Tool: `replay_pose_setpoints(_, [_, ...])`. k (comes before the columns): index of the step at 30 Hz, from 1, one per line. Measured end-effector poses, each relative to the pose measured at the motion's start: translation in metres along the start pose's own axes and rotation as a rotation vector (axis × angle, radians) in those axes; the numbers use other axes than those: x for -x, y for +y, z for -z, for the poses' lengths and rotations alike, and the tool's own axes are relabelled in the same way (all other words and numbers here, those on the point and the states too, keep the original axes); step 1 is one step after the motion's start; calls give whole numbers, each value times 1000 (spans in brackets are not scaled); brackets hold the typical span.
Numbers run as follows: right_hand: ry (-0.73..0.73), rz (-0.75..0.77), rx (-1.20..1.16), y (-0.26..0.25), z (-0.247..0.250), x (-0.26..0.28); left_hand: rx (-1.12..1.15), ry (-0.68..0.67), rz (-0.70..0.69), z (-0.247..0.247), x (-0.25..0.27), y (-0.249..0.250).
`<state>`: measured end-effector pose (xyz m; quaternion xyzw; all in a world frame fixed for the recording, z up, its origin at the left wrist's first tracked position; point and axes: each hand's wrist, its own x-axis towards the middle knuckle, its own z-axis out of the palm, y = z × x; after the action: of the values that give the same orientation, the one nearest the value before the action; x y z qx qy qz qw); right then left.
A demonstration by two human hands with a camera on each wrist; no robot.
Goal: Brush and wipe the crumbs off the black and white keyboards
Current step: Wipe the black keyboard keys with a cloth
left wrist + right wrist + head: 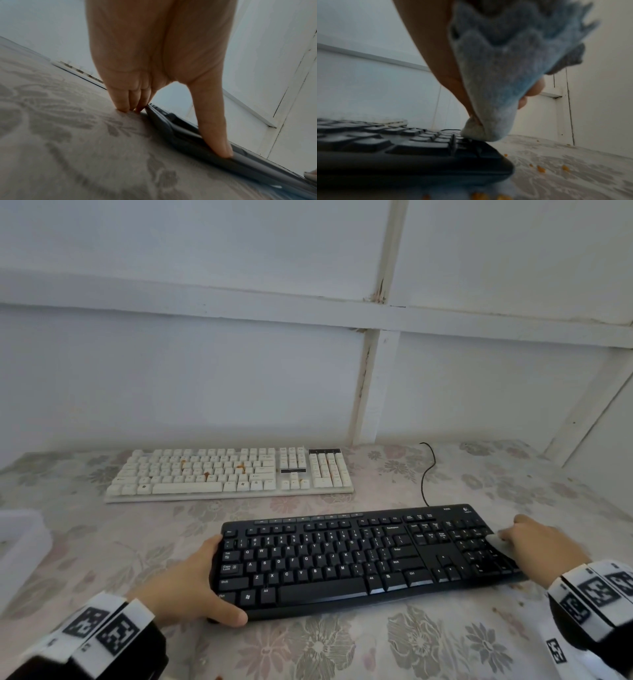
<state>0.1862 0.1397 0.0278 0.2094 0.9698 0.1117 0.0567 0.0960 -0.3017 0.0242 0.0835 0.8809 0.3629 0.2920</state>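
- Pinching a bunched blue-grey cloth (496, 75), your right hand (541, 542) presses its pale tip onto the number-pad keys at the right end of the black keyboard (359, 556).
- Your left hand (191, 580) braces the left end of that keyboard: thumb on the front left corner, fingers (126, 100) down on the desk cloth along its short edge. They look fairly straight, steadying rather than wrapping round anything.
- The black keyboard sits near the front edge of the desk (342, 648), right of middle, angled a little, with its cable (428, 474) running back toward the wall.
- Orange crumbs (541, 169) lie on the flowered cloth just off the keyboard's right end, a few more by its front edge. I can't see any on the black keys in the head view.
- Step in hand, as I read it: wiping the black keyboard, working at its right end and pushing debris off that edge.
- The white keyboard (229, 474) lies further back, near the wall and left of middle, well apart from both hands. Orange crumbs (207, 474) sit among its letter keys, and some sit by the arrow keys and number pad.
- A white box-like thing (20, 546) is at the left edge of the desk; can't tell what it is.
- Next call: finish the number-pad pass, then reach back to the white keyboard. Its crumbs sit between keys, so work along the gaps and hold the board steady with your left hand.
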Motion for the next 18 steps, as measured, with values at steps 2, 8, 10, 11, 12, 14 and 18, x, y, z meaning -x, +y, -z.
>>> replay_pose_setpoints(2, [13, 21, -28, -2, -2, 3, 3, 1, -5, 0, -1, 0])
replay_pose_setpoints(8, [-79, -7, 19, -25, 19, 10, -3, -4, -10, 0, -2, -3])
replay_pose_setpoints(10, [-105, 110, -5, -54, 36, 15, -8, -4, -12, 0, -2, -3])
replay_pose_setpoints(11, [-101, 199, -36, -73, 45, 21, -5, -6, -8, 0, -4, -4])
replay_pose_setpoints(12, [-96, 298, -74, -95, 53, 28, -5, -4, -5, 0, -4, -5])
replay_pose_setpoints(14, [-94, 501, -136, -143, 69, 44, -8, -4, -6, 0, -6, -7])
replay_pose_setpoints(18, [-25, 824, -194, -231, 94, 71, 20, -20, -24, 0, -9, -11])
